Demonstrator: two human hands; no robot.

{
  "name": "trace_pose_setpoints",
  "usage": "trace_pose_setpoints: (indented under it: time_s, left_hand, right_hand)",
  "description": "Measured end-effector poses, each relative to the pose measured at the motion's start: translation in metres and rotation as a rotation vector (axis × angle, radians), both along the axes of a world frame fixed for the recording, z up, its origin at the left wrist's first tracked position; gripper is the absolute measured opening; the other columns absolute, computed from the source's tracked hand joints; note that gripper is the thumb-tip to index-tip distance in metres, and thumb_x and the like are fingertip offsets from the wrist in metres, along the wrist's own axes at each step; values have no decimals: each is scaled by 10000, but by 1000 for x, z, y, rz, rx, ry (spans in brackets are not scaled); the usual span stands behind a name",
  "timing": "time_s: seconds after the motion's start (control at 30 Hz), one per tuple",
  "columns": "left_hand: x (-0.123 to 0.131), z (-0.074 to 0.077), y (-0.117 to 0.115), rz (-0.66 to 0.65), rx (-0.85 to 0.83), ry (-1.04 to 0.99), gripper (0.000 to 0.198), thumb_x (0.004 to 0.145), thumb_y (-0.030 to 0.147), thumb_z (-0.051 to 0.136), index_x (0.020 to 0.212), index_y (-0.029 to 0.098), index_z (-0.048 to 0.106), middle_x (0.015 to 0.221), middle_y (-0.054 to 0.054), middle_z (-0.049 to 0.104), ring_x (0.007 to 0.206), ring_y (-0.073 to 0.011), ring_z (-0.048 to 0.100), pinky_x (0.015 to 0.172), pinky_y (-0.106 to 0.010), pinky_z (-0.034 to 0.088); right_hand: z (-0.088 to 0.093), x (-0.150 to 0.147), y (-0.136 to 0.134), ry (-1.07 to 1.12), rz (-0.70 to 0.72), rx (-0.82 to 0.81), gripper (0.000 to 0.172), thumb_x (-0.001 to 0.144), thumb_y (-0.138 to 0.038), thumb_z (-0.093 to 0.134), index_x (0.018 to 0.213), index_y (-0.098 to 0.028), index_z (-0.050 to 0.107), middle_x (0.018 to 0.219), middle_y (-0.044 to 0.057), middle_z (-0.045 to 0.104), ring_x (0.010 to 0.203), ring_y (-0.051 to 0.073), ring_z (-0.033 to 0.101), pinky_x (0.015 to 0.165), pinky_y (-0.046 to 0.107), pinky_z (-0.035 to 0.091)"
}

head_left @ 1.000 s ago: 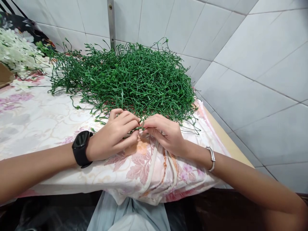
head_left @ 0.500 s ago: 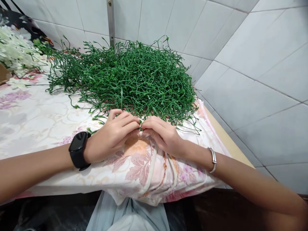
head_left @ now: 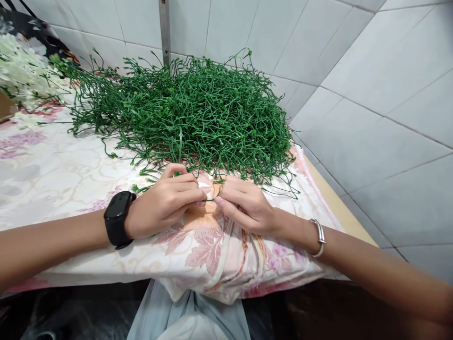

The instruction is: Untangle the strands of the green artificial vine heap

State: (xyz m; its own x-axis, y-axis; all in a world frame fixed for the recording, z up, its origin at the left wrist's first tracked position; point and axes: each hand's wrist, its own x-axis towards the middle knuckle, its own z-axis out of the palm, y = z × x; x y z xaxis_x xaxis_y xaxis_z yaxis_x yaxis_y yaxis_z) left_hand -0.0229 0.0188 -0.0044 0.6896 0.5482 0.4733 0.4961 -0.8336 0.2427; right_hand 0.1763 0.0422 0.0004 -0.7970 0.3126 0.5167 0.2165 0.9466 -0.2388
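Between my two hands a thin green artificial stem (head_left: pixel 210 200) spans a short gap, close above the cloth. My left hand (head_left: pixel 166 200), with a black watch at the wrist, is closed and pinches one side of it. Fingers curled, my right hand (head_left: pixel 246 203) pinches the other side between thumb and forefinger. Parts of the stem are hidden inside both hands. Just beyond the fingers lies a big tangled pile of green artificial stems (head_left: pixel 208 113), and a few loose stem ends poke out beside my left hand.
A floral cloth (head_left: pixel 71 184) covers the table, bunched at the front edge. White artificial flowers (head_left: pixel 24 71) lie at the far left, by a dark floral bag (head_left: pixel 28 33). Tiled walls (head_left: pixel 385 113) close off the back and right.
My hands have moved slightly apart, and a short length of stem now shows between them. My right hand has shifted a little to the right and nearer me.
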Motion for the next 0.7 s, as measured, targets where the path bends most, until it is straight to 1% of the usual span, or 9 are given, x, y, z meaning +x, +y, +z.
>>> trace_pose_setpoints:
  time_s: [0.1, 0.17, 0.27, 0.3, 0.4, 0.5, 0.57, 0.63, 0.7]
  left_hand:
    - [1, 0, -2, -29, 32, -17, 284, 863, 149, 254, 777, 150, 524, 726, -38, 553, 728, -133, 489, 787, -330, 264]
    - [0, 0, -2, -43, 62, -45, 268, 861, 152, 265, 777, 148, 520, 729, -42, 566, 742, -140, 501, 785, -332, 270]
    - [-4, 1, -1, 46, 69, -140, 187, 846, 135, 342, 779, 145, 516, 725, -30, 580, 731, -129, 514, 784, -324, 288]
    - [-5, 1, -1, 80, 65, -161, 161, 840, 131, 369, 778, 144, 517, 729, -25, 583, 725, -123, 516, 783, -318, 295]
    - [-5, 2, 1, 124, 63, -177, 109, 833, 151, 424, 804, 145, 529, 769, -17, 596, 765, -119, 527, 791, -306, 307]
    - [-2, 4, 3, 174, 60, -209, 101, 824, 182, 459, 875, 160, 543, 837, -16, 608, 856, -133, 524, 802, -303, 313]
    - [-1, 6, 4, 201, 33, -233, 118, 814, 205, 479, 902, 169, 550, 894, -18, 606, 907, -143, 510, 814, -306, 319]
    - [-1, 7, 5, 208, -12, -258, 134, 815, 218, 476, 911, 170, 556, 942, -22, 597, 936, -147, 494, 828, -310, 327]
    - [-1, 7, 6, 206, -50, -288, 144, 817, 231, 471, 908, 164, 561, 960, -28, 588, 936, -148, 487, 830, -311, 339]
  right_hand:
    - [-1, 1, -1, 53, 46, -45, 199, 805, -114, 384, 612, -158, 388, 574, -10, 348, 580, 94, 329, 553, 246, 295]
    - [-3, 4, -2, 149, 64, -86, 216, 788, -105, 392, 582, -165, 358, 548, -21, 311, 554, 91, 310, 538, 250, 276]
    - [-6, 10, -2, 394, -51, -185, 282, 788, -101, 374, 531, -170, 281, 512, -37, 227, 500, 80, 257, 499, 251, 223]
    - [-6, 12, -2, 438, -90, -202, 292, 793, -112, 370, 525, -170, 269, 509, -37, 219, 496, 81, 256, 496, 253, 217]
    - [-5, 13, 0, 374, -141, -205, 249, 809, -163, 365, 560, -166, 349, 538, -18, 309, 544, 98, 323, 533, 266, 271]
    - [-2, 9, 2, 339, -230, -249, 163, 833, -196, 343, 742, -157, 473, 688, 23, 448, 678, 122, 426, 647, 295, 361]
    - [1, 7, 3, 370, -256, -259, 165, 837, -210, 343, 899, -163, 489, 846, 51, 491, 829, 144, 467, 761, 332, 390]
    - [5, 5, 4, 402, -222, -229, 225, 827, -215, 364, 1027, -173, 459, 1018, 74, 478, 1000, 170, 442, 880, 378, 366]
    - [9, 5, 3, 406, -192, -188, 286, 813, -205, 394, 1096, -172, 427, 1147, 90, 434, 1115, 187, 384, 958, 409, 321]
